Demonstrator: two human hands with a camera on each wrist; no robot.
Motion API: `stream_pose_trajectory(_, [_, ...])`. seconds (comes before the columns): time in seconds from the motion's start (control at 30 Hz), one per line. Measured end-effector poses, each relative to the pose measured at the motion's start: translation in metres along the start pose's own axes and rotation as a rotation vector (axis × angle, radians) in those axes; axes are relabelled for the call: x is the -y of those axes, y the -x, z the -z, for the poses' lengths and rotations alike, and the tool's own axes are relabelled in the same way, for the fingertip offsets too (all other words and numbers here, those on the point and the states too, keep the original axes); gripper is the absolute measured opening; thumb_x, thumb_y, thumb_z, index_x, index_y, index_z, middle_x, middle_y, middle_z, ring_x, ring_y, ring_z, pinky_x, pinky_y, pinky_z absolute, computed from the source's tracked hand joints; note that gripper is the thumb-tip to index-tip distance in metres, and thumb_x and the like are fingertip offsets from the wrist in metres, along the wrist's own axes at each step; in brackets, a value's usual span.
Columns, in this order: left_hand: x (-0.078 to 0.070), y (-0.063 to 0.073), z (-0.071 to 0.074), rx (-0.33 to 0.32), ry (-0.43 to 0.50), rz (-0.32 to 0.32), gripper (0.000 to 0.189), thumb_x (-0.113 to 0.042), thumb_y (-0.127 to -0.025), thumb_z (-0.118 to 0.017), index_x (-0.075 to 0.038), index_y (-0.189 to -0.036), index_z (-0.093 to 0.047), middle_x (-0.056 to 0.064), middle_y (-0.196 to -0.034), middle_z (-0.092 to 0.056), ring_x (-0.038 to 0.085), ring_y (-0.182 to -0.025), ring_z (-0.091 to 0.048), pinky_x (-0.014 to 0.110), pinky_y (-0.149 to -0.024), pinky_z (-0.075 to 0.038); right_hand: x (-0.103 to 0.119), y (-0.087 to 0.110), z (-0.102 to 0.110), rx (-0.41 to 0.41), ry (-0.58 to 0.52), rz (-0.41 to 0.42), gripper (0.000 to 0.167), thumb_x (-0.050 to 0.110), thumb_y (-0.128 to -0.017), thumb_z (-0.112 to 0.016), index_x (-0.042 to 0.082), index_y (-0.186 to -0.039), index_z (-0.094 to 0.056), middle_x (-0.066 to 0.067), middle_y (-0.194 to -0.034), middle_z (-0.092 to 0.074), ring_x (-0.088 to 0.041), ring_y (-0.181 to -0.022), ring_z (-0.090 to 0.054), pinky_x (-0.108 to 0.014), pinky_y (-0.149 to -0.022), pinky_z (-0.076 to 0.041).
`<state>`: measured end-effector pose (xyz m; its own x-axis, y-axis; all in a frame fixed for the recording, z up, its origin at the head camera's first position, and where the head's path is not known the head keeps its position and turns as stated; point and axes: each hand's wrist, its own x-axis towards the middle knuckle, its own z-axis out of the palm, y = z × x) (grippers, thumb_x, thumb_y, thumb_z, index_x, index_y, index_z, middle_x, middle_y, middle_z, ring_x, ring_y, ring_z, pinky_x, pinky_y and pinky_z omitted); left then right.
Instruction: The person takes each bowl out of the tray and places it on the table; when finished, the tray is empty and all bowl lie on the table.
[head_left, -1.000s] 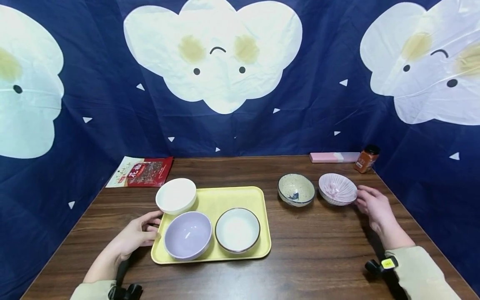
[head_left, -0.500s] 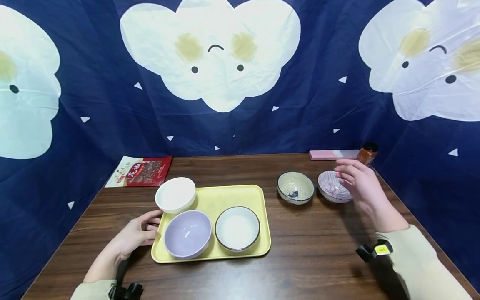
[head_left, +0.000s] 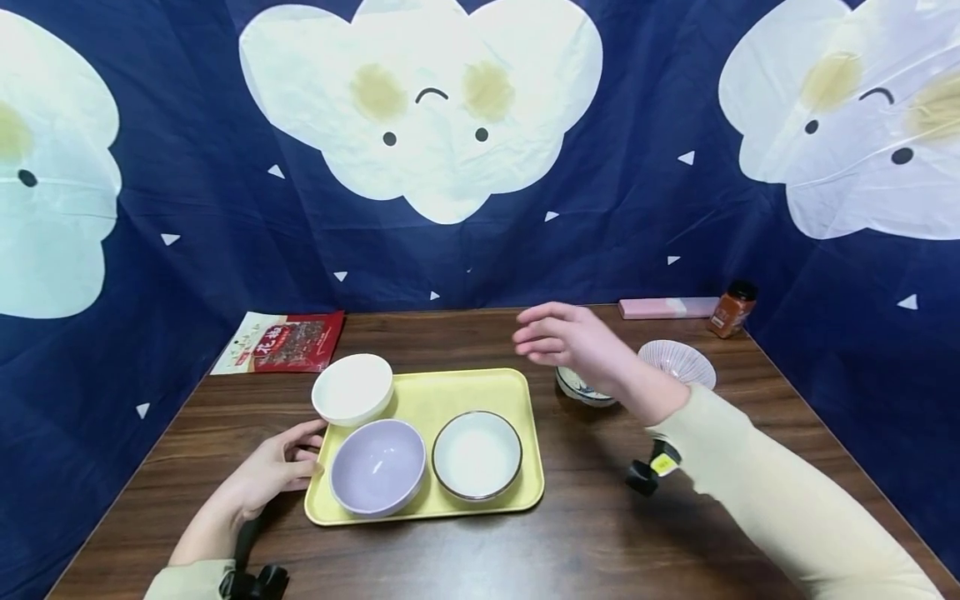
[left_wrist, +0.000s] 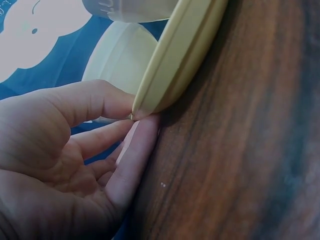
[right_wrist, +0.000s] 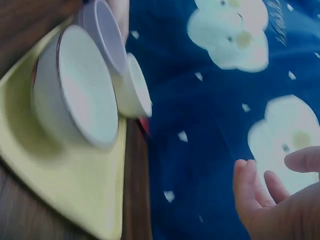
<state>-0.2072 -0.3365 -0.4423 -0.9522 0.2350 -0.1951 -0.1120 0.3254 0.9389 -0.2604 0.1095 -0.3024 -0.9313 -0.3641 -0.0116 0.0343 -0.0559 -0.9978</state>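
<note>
My left hand (head_left: 268, 472) pinches the left edge of a yellow tray (head_left: 459, 385), thumb and fingertips meeting at the rim (left_wrist: 165, 65) in the left wrist view. On the tray stand a white bowl (head_left: 352, 390), partly over the left edge, a lilac bowl (head_left: 377, 468) and a white bowl with a brown rim (head_left: 477, 457). My right hand (head_left: 573, 342) is in the air with nothing in it, its fingers loosely extended. It hides most of a speckled bowl with a dark rim (head_left: 581, 392). My right forearm partly covers a purple-striped bowl (head_left: 678, 361).
A red and white spice packet (head_left: 288, 342) lies at the back left. At the back right are a pink box (head_left: 660, 308) and a black-lidded spice jar (head_left: 732, 310). A blue cloud-patterned curtain (head_left: 480, 258) surrounds the wooden table (head_left: 420, 558).
My right hand has left the purple-striped bowl, risen and swung left past the speckled bowl. My left hand stays at the tray's edge.
</note>
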Motion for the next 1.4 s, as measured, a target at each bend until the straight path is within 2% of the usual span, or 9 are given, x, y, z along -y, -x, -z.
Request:
stream_pose_trajectory(0.17, [0.001, -0.001, 0.001, 0.010, 0.004, -0.001, 0.077, 0.007, -0.086, -0.063, 0.016, -0.152, -0.024, 0.031, -0.130, -0.046, 0.016, -0.098, -0.060, 0.036, -0.076, -0.059, -0.001, -0.023, -0.046, 0.093, -0.010, -0.124, 0.039, 0.006, -0.104, -0.046, -0.008, -0.141, -0.050, -0.034, -0.133, -0.057, -0.033, -0.110, -0.067, -0.045, -0.102, -0.050])
stream_pose_trajectory(0.37, [0.003, -0.001, 0.001, 0.004, 0.007, 0.003, 0.077, 0.007, -0.085, -0.064, 0.015, -0.152, -0.025, 0.031, -0.130, -0.046, 0.016, -0.097, -0.060, 0.036, -0.076, -0.059, -0.013, -0.051, -0.095, 0.109, -0.075, -0.230, 0.038, 0.007, -0.106, -0.047, -0.008, -0.140, -0.051, -0.031, -0.136, -0.056, -0.041, -0.124, -0.059, -0.042, -0.102, -0.050])
stream_pose_trajectory(0.53, [0.002, -0.001, 0.000, -0.002, 0.000, 0.003, 0.077, 0.007, -0.085, -0.064, 0.015, -0.152, -0.026, 0.031, -0.130, -0.047, 0.016, -0.097, -0.060, 0.036, -0.076, -0.060, -0.030, -0.073, -0.125, 0.065, -0.055, -0.300, 0.039, 0.008, -0.102, -0.054, -0.006, -0.139, -0.054, -0.028, -0.135, -0.058, -0.043, -0.120, -0.060, -0.043, -0.099, -0.052])
stream_pose_trajectory(0.8, [0.003, 0.000, 0.001, 0.004, 0.000, -0.013, 0.075, 0.008, -0.086, -0.063, 0.016, -0.151, -0.026, 0.030, -0.129, -0.048, 0.016, -0.097, -0.059, 0.036, -0.074, -0.059, -0.056, -0.099, -0.147, 0.041, -0.009, -0.386, 0.042, 0.009, -0.098, -0.061, -0.004, -0.138, -0.055, -0.031, -0.146, -0.045, -0.058, -0.127, -0.046, -0.055, -0.101, -0.048])
stream_pose_trajectory(0.97, [0.004, -0.001, 0.000, -0.003, 0.017, -0.021, 0.076, 0.010, -0.085, -0.061, 0.016, -0.151, -0.025, 0.030, -0.129, -0.047, 0.016, -0.096, -0.059, 0.036, -0.074, -0.060, -0.064, -0.110, -0.161, 0.061, 0.070, -0.417, 0.046, 0.010, -0.097, -0.064, -0.003, -0.140, -0.053, -0.032, -0.145, -0.045, -0.060, -0.126, -0.047, -0.055, -0.098, -0.051])
stream_pose_trajectory(1.1, [0.004, 0.000, -0.001, -0.005, 0.019, -0.028, 0.076, 0.011, -0.084, -0.061, 0.017, -0.151, -0.025, 0.030, -0.128, -0.047, 0.015, -0.096, -0.059, 0.035, -0.074, -0.060, -0.070, -0.114, -0.171, 0.049, 0.090, -0.421, 0.053, 0.002, -0.095, -0.064, -0.004, -0.144, -0.045, -0.030, -0.143, -0.046, -0.060, -0.124, -0.048, -0.053, -0.095, -0.053])
stream_pose_trajectory(1.27, [0.004, 0.001, -0.001, -0.009, 0.014, -0.022, 0.075, 0.011, -0.084, -0.061, 0.017, -0.151, -0.026, 0.029, -0.128, -0.047, 0.016, -0.096, -0.058, 0.036, -0.074, -0.060, -0.080, -0.117, -0.179, 0.018, 0.069, -0.423, 0.048, -0.013, -0.092, -0.058, -0.002, -0.138, -0.046, -0.022, -0.118, -0.058, -0.055, -0.115, -0.058, -0.051, -0.090, -0.055])
stream_pose_trajectory(1.33, [0.003, 0.000, -0.001, -0.013, 0.009, -0.015, 0.075, 0.010, -0.085, -0.061, 0.016, -0.151, -0.026, 0.029, -0.128, -0.048, 0.018, -0.096, -0.057, 0.036, -0.074, -0.060, -0.085, -0.119, -0.180, 0.023, 0.055, -0.428, 0.050, -0.017, -0.092, -0.054, 0.000, -0.137, -0.045, -0.020, -0.107, -0.059, -0.052, -0.111, -0.061, -0.051, -0.090, -0.056])
stream_pose_trajectory(1.4, [0.003, 0.000, -0.001, -0.018, 0.002, -0.008, 0.075, 0.010, -0.085, -0.061, 0.016, -0.151, -0.026, 0.028, -0.128, -0.047, 0.019, -0.097, -0.056, 0.036, -0.074, -0.060, -0.089, -0.120, -0.181, 0.031, 0.037, -0.430, 0.053, -0.021, -0.091, -0.049, 0.001, -0.139, -0.043, -0.020, -0.103, -0.057, -0.050, -0.110, -0.062, -0.051, -0.090, -0.056])
